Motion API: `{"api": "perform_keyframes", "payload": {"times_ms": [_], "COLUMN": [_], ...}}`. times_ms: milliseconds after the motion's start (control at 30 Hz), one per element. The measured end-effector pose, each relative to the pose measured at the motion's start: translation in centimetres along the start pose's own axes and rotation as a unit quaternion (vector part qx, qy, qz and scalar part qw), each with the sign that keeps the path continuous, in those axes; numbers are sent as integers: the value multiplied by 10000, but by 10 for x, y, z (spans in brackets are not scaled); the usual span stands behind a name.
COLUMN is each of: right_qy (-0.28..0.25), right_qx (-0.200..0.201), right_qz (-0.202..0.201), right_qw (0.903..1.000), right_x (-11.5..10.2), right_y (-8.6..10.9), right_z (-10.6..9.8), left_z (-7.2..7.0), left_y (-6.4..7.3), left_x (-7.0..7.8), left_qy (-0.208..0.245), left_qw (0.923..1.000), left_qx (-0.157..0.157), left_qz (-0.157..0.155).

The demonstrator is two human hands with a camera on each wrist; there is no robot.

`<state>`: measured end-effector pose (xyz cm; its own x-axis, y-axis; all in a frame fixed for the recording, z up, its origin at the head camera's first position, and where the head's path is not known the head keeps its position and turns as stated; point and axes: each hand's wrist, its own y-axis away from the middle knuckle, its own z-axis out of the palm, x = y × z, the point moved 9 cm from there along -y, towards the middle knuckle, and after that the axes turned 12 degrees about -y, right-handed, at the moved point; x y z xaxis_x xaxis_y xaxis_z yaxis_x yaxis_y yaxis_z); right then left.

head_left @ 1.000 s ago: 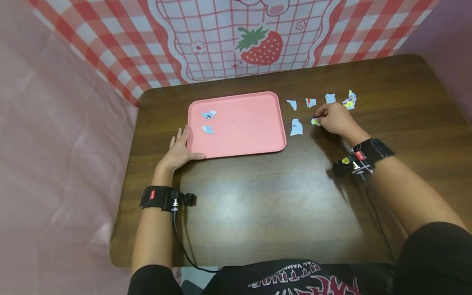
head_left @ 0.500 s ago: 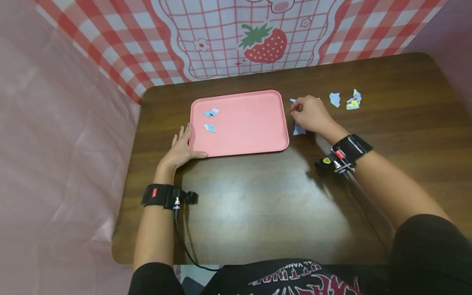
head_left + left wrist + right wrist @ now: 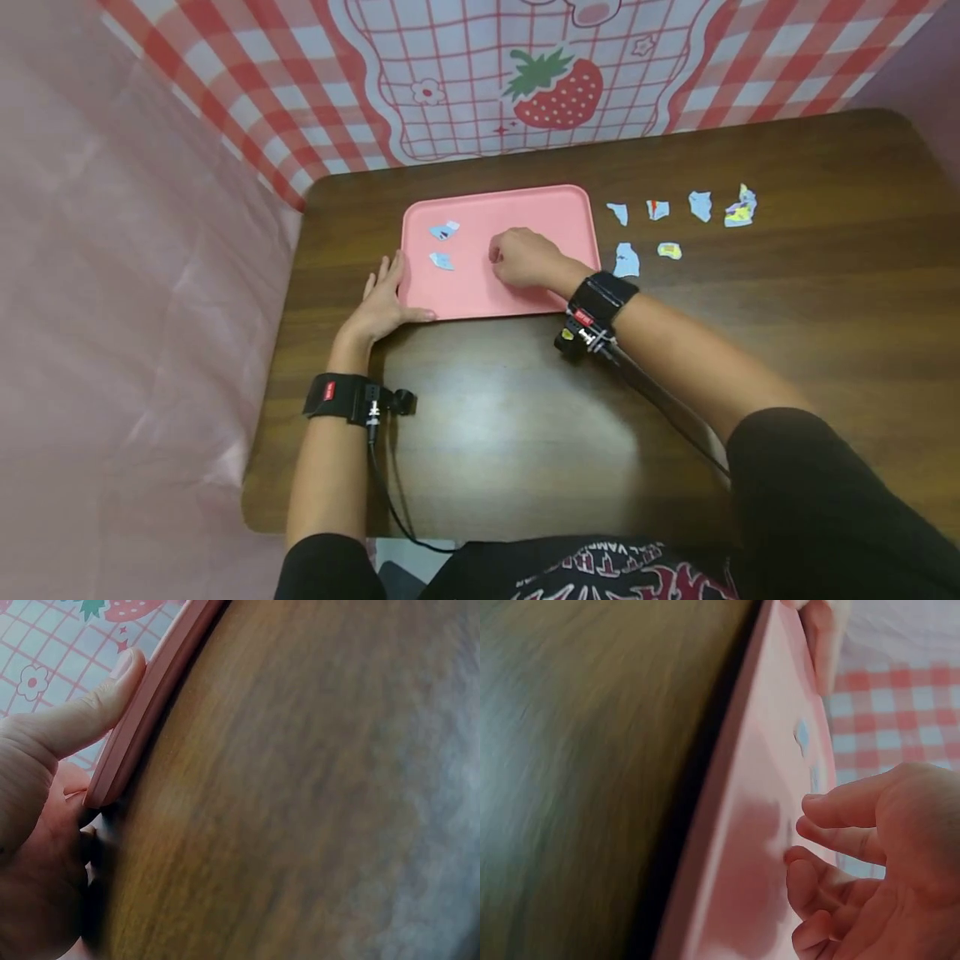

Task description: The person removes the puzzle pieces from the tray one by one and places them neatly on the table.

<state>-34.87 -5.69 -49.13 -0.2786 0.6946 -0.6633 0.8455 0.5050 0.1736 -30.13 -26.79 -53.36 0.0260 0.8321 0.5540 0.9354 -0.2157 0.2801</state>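
Observation:
A pink tray (image 3: 555, 212) lies on the wooden table. Two light-blue paper scraps, an upper scrap (image 3: 442, 232) and a lower scrap (image 3: 442, 262), lie in its left part. My left hand (image 3: 378, 310) rests at the tray's front left corner, thumb along the front rim and fingers spread by the left side. Over the middle of the tray hovers my right hand (image 3: 525, 258), fingers loosely bent. In the right wrist view, a gap shows between thumb and fingers of the right hand (image 3: 877, 862), and I see nothing held there.
Right of the tray lie several torn paper pieces in two rows, among them a yellow-marked piece (image 3: 670, 251), a larger light-blue piece (image 3: 626, 260) and a multicoloured piece (image 3: 741, 208). A red-and-white checked cloth (image 3: 300, 100) with a strawberry print hangs behind the table.
My right hand has moved left from the yellow-marked piece, across the other pieces, to above the tray. That piece stays on the table. My left hand has kept its place at the tray corner.

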Motion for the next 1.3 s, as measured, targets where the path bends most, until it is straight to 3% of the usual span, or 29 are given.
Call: {"api": "perform_keyframes", "payload": {"times_ms": [267, 500, 667, 867, 1033, 1300], "right_qy": [132, 40, 136, 192, -300, -753], "right_qx": [-66, 242, 446, 572, 565, 744], "right_qz": [146, 224, -16, -164, -22, 67], "right_qw": [9998, 9994, 9989, 9980, 9980, 9944], "right_x": [-19, -33, -44, -45, -38, -30], "right_y": [-24, -37, -43, -44, -38, -23], "right_z": [24, 33, 41, 44, 38, 21], "left_z": [1, -1, -3, 3, 7, 2], "left_y": [0, 3, 2, 0, 1, 1], "left_x": [2, 2, 3, 4, 3, 4], "left_qy": [25, 19, -93, -62, 36, -119], "left_qw": [10000, 9999, 9999, 9999, 10000, 9999], "left_qx": [-39, -79, -31, -4, -42, -18], "left_qz": [-50, -67, 54, 128, -18, 93]}}
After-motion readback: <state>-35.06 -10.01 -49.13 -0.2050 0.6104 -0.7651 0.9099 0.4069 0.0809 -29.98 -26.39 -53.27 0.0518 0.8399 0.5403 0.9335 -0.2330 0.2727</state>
